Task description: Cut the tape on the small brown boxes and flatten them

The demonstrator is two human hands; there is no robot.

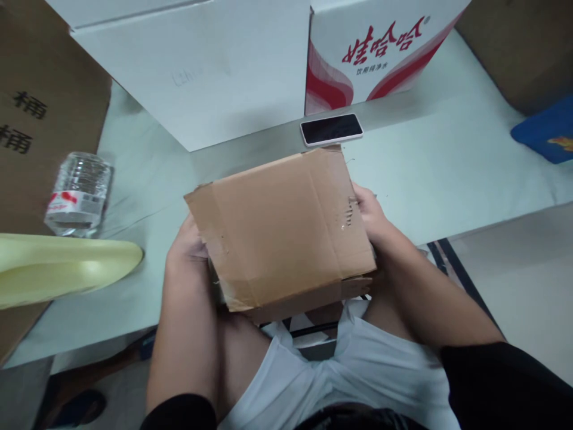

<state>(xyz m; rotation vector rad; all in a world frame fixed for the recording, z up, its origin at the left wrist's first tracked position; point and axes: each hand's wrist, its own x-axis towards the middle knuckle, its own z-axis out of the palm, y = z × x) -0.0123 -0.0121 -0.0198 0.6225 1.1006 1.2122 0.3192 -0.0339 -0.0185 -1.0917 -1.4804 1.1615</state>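
Observation:
A brown cardboard box [282, 227] sits between my hands at the table's near edge, above my lap. Its upper panel is creased, with worn corners and a torn patch near the right side. My left hand [188, 239] grips the box's left side, the fingers mostly hidden beneath the panel. On the right side, my right hand [369, 212] holds it too, with its fingertips out of sight. What the box contains cannot be seen. Just past its far edge lies a phone [332, 129] with a dark screen.
White cartons [201, 77] stand along the back of the pale table [447, 173]. To the left are a clear water bottle [79, 194] lying down, a pale yellow curved object [67, 269] and a large brown carton [40, 113]. A blue item [544, 132] rests at the right.

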